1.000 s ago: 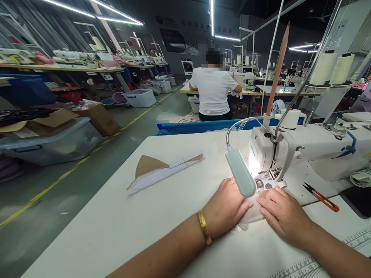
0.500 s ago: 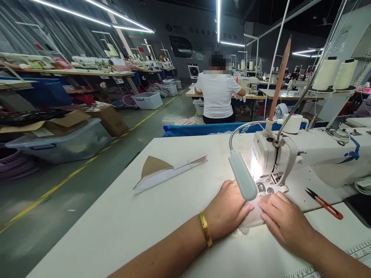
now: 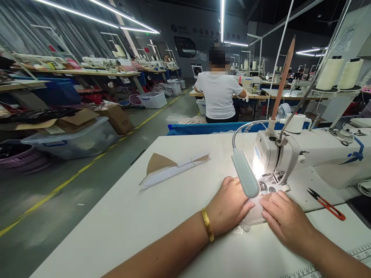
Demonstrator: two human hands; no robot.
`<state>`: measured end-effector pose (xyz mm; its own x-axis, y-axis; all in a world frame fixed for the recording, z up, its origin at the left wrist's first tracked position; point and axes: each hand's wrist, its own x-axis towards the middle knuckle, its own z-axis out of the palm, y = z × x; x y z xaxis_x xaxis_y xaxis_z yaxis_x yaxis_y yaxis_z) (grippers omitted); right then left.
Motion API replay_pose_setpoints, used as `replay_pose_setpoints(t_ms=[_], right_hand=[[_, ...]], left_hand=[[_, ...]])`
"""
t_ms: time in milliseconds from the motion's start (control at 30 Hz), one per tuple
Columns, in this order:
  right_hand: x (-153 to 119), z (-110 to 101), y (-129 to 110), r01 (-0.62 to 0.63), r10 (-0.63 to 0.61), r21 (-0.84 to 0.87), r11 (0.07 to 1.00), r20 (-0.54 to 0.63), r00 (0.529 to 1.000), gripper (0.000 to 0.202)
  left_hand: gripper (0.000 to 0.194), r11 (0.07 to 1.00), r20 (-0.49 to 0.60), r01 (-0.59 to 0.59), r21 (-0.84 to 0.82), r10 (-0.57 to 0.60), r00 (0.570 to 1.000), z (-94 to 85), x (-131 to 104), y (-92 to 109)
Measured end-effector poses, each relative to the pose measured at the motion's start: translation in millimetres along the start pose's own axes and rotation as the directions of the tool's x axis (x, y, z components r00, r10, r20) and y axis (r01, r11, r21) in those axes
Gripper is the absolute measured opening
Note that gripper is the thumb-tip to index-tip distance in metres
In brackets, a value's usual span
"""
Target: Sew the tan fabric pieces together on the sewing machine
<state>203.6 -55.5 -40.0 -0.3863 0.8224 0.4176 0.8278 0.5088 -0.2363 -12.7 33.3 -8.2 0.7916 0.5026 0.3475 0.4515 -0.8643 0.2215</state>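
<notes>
We observe strong glare beside the lamp (image 3: 245, 173), a dim background under ceiling lights (image 3: 222, 19), and stretched, blurred left-side detail.

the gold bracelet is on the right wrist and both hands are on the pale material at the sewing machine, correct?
Wrong wrist: the head view shows the gold bracelet on the left one. The left hand and right hand are on the pale material at the sewing machine.
</notes>
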Motion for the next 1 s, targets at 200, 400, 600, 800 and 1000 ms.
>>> replay_pose_setpoints(t_ms=[200,400,600,800,1000], right_hand=[[-1.0,0.3,1.8,0.000,0.000,0.013,1.000,0.012,1.000,0.025],[-0.8,0.3,3.3,-0.023,0.023,0.006,1.000,0.033,0.999,0.027],[-0.3,-1.6,3.4,-0.034,0.034,0.011,0.999,0.022,0.999,0.025],[-3.1,-4.5,4.9,-0.018,0.018,0.058,0.998,-0.011,1.000,0.025],[-2.5,-8.6,3.2,0.020,-0.017,0.099,0.995,-0.032,0.999,0.022]], left_hand=[[0.015,0.990,0.019,-0.112,-0.088,0.114,0.993,-2.6,-11.2,13.4],[0.014,0.988,0.042,-0.097,-0.122,0.103,0.994,-2.9,-11.8,14.0],[0.015,0.992,0.002,-0.096,-0.076,0.096,0.995,-2.0,-9.1,10.8],[0.015,0.983,-0.005,-0.128,-0.129,0.128,0.992,2.2,-14.0,14.1],[0.025,0.985,-0.067,-0.140,-0.102,0.133,0.989,10.0,-12.0,15.5]])
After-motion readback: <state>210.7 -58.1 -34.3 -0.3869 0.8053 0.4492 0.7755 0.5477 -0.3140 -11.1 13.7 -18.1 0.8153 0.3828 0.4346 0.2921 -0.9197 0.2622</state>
